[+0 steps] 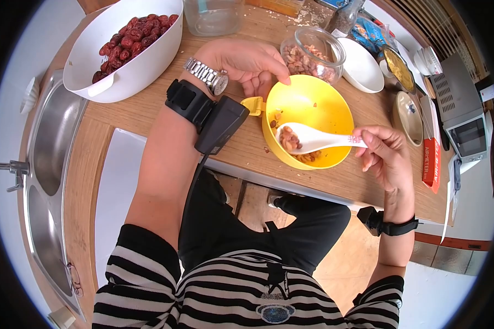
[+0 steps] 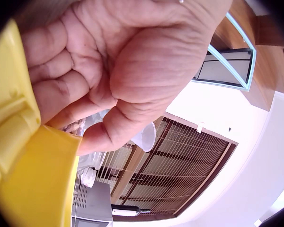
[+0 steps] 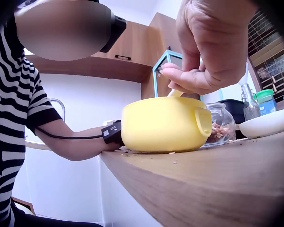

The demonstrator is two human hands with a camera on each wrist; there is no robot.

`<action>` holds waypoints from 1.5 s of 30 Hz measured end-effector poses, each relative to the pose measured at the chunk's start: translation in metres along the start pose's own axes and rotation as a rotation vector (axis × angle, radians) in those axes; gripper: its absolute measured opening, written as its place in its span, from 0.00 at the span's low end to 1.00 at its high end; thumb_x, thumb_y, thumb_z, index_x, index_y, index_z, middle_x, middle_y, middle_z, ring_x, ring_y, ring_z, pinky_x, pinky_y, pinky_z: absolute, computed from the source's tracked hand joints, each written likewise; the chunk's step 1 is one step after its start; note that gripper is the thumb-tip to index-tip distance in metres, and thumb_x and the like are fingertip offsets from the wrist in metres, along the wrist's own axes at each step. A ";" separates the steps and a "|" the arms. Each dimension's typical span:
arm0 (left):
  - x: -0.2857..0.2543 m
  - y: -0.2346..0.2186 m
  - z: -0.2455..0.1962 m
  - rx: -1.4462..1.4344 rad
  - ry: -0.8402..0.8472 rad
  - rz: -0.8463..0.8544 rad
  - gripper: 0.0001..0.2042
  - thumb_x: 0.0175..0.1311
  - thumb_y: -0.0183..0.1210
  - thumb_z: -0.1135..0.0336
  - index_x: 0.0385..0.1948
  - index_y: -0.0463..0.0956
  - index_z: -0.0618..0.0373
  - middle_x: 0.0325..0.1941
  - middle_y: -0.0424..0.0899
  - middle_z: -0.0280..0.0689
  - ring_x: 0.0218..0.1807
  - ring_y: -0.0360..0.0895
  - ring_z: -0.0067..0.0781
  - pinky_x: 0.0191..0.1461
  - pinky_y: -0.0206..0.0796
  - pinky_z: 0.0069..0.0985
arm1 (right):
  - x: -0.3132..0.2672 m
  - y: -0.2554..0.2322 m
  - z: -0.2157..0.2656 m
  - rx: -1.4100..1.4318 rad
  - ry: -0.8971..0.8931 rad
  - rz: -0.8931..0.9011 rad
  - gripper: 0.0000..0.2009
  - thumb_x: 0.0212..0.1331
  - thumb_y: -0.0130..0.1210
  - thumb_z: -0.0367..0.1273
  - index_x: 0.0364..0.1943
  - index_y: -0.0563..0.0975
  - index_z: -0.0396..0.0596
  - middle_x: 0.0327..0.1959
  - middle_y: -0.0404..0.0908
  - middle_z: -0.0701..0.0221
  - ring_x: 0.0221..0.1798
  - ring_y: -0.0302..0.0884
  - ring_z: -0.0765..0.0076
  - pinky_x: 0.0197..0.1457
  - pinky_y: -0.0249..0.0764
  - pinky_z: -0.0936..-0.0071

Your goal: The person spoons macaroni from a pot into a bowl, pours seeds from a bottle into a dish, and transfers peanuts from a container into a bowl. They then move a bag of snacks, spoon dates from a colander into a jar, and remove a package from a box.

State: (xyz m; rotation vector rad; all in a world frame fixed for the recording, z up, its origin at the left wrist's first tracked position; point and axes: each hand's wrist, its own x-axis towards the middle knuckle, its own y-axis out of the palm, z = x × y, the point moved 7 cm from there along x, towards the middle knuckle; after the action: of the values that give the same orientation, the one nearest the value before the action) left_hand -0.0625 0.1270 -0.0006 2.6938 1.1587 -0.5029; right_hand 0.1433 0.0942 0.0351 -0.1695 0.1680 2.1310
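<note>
A yellow bowl [image 1: 321, 109] stands near the counter's front edge, with nut pieces low on its near side. My left hand [image 1: 247, 63] holds the bowl's far left rim, the thumb on the rim and the other fingers against the outside; in the left wrist view the hand [image 2: 118, 71] is beside the yellow wall [image 2: 42, 175]. Between thumb and fingers, my right hand [image 1: 387, 153] pinches the handle of a white spoon [image 1: 318, 141], whose bowl carries several nut pieces inside the yellow bowl. In the right wrist view the hand [image 3: 213, 52] is above the bowl [image 3: 163, 125], which hides most of the spoon.
A white basin [image 1: 142, 77] of red dates is at the back left, beside the sink [image 1: 55, 142]. Behind the yellow bowl are a glass jar [image 1: 318, 55] of nuts and a white dish [image 1: 359, 66]. A beige bowl [image 1: 408, 118] and a red box [image 1: 431, 159] stand to the right.
</note>
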 end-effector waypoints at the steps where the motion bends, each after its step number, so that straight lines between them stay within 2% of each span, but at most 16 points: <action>1: 0.000 0.001 0.001 0.005 -0.004 0.021 0.16 0.52 0.50 0.64 0.34 0.70 0.72 0.20 0.77 0.43 0.17 0.76 0.23 0.17 0.70 0.17 | 0.001 -0.004 0.003 -0.004 -0.024 -0.020 0.08 0.52 0.48 0.27 0.33 0.74 0.35 0.22 0.76 0.63 0.17 0.71 0.79 0.17 0.68 0.88; 5: 0.000 0.001 0.001 -0.017 -0.001 0.014 0.15 0.52 0.49 0.64 0.33 0.70 0.72 0.19 0.77 0.43 0.17 0.75 0.23 0.17 0.70 0.17 | 0.005 -0.019 0.026 0.025 -0.171 -0.154 0.09 0.52 0.47 0.27 0.34 0.74 0.35 0.22 0.76 0.63 0.17 0.70 0.81 0.16 0.68 0.89; 7: 0.000 0.001 0.001 -0.008 0.001 0.006 0.15 0.52 0.50 0.64 0.33 0.70 0.72 0.19 0.77 0.43 0.17 0.75 0.22 0.17 0.70 0.16 | 0.012 -0.020 0.038 0.043 -0.227 -0.108 0.10 0.53 0.47 0.28 0.35 0.73 0.34 0.23 0.76 0.64 0.17 0.68 0.82 0.19 0.68 0.90; 9: 0.000 0.000 0.001 0.002 0.003 0.005 0.15 0.52 0.50 0.64 0.33 0.70 0.72 0.19 0.77 0.43 0.17 0.76 0.22 0.17 0.70 0.16 | 0.017 -0.033 0.052 0.073 -0.359 -0.256 0.10 0.54 0.46 0.28 0.37 0.72 0.34 0.23 0.75 0.65 0.18 0.68 0.83 0.24 0.69 0.90; 13: -0.001 0.002 -0.002 -0.008 0.007 -0.010 0.13 0.50 0.50 0.65 0.27 0.70 0.70 0.18 0.76 0.47 0.16 0.75 0.26 0.17 0.69 0.20 | 0.032 -0.035 0.065 -0.065 -0.515 -0.363 0.12 0.53 0.47 0.27 0.39 0.70 0.32 0.24 0.75 0.66 0.21 0.69 0.82 0.28 0.69 0.89; 15: 0.000 0.002 -0.001 -0.001 0.004 0.003 0.14 0.51 0.50 0.64 0.30 0.70 0.71 0.19 0.77 0.45 0.16 0.75 0.24 0.17 0.69 0.18 | 0.036 -0.030 0.065 -0.133 -0.564 -0.385 0.11 0.52 0.49 0.26 0.39 0.71 0.33 0.24 0.76 0.67 0.22 0.70 0.81 0.28 0.69 0.88; 17: 0.000 0.001 0.000 0.005 0.002 0.017 0.16 0.52 0.49 0.64 0.33 0.70 0.72 0.19 0.77 0.43 0.17 0.75 0.22 0.17 0.69 0.16 | 0.030 -0.017 0.074 -0.583 -0.722 -0.487 0.10 0.52 0.49 0.26 0.38 0.73 0.36 0.23 0.75 0.69 0.23 0.71 0.81 0.28 0.69 0.88; 19: 0.000 0.002 0.000 0.016 0.017 0.026 0.16 0.53 0.49 0.63 0.33 0.70 0.72 0.19 0.77 0.42 0.18 0.76 0.23 0.17 0.70 0.16 | 0.026 -0.011 0.075 -0.661 -0.783 -0.495 0.09 0.51 0.49 0.25 0.38 0.73 0.37 0.23 0.75 0.70 0.23 0.71 0.83 0.27 0.68 0.88; 21: 0.000 0.002 0.000 0.043 0.004 0.023 0.16 0.52 0.50 0.63 0.34 0.70 0.71 0.20 0.77 0.43 0.19 0.76 0.23 0.18 0.70 0.17 | 0.010 0.009 0.085 -1.081 -0.953 -0.570 0.09 0.52 0.49 0.25 0.37 0.73 0.37 0.23 0.75 0.71 0.24 0.70 0.84 0.27 0.67 0.89; 25: -0.003 0.004 0.000 0.212 -0.053 0.004 0.16 0.51 0.51 0.63 0.35 0.69 0.70 0.25 0.77 0.43 0.22 0.77 0.26 0.21 0.71 0.18 | -0.011 0.002 0.088 -0.868 -0.949 -0.548 0.08 0.51 0.49 0.24 0.36 0.74 0.36 0.24 0.75 0.71 0.23 0.70 0.83 0.26 0.66 0.89; 27: -0.004 0.010 0.000 0.211 -0.068 0.025 0.16 0.51 0.52 0.63 0.36 0.68 0.69 0.27 0.77 0.44 0.22 0.77 0.26 0.21 0.71 0.19 | -0.020 0.000 0.086 -0.705 -0.823 -0.457 0.08 0.51 0.49 0.24 0.36 0.74 0.37 0.24 0.74 0.69 0.23 0.68 0.83 0.26 0.65 0.89; 33: -0.011 0.026 -0.001 0.230 -0.117 0.059 0.15 0.50 0.51 0.64 0.36 0.68 0.66 0.28 0.77 0.40 0.23 0.76 0.24 0.24 0.71 0.18 | -0.049 0.019 0.087 -0.866 -0.707 -0.287 0.06 0.49 0.49 0.22 0.31 0.74 0.36 0.23 0.74 0.68 0.19 0.67 0.81 0.23 0.64 0.86; 37: -0.015 0.026 -0.005 0.419 -0.003 -0.118 0.14 0.48 0.47 0.67 0.36 0.69 0.65 0.23 0.74 0.31 0.18 0.66 0.15 0.19 0.59 0.12 | -0.058 0.028 0.083 -1.062 -0.721 -0.241 0.07 0.44 0.51 0.19 0.30 0.74 0.37 0.20 0.72 0.66 0.18 0.67 0.75 0.22 0.64 0.83; 39: -0.025 0.030 -0.029 0.714 0.391 -0.284 0.15 0.50 0.46 0.67 0.38 0.69 0.66 0.23 0.75 0.33 0.19 0.65 0.13 0.19 0.56 0.11 | -0.063 0.036 0.083 -1.209 -0.789 -0.214 0.08 0.41 0.51 0.18 0.29 0.74 0.38 0.20 0.70 0.65 0.19 0.69 0.68 0.23 0.65 0.80; 40: -0.030 0.039 -0.033 0.721 0.385 -0.281 0.15 0.50 0.46 0.67 0.38 0.69 0.66 0.23 0.75 0.33 0.19 0.65 0.13 0.19 0.56 0.11 | -0.064 0.036 0.084 -1.201 -0.791 -0.220 0.08 0.41 0.51 0.18 0.29 0.74 0.38 0.20 0.70 0.65 0.19 0.69 0.68 0.23 0.65 0.80; 45: -0.065 0.053 -0.060 0.666 0.357 -0.664 0.17 0.50 0.46 0.69 0.43 0.68 0.64 0.16 0.74 0.33 0.17 0.65 0.12 0.20 0.55 0.11 | -0.072 0.049 0.084 -1.374 -0.917 -0.177 0.11 0.36 0.50 0.18 0.29 0.73 0.39 0.20 0.69 0.64 0.22 0.68 0.60 0.24 0.66 0.71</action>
State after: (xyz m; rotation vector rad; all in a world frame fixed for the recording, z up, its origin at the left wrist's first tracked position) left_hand -0.0508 0.0639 0.0805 2.9325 2.3860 -0.5839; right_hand 0.1356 0.0244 0.1341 0.0290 -1.7570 1.5883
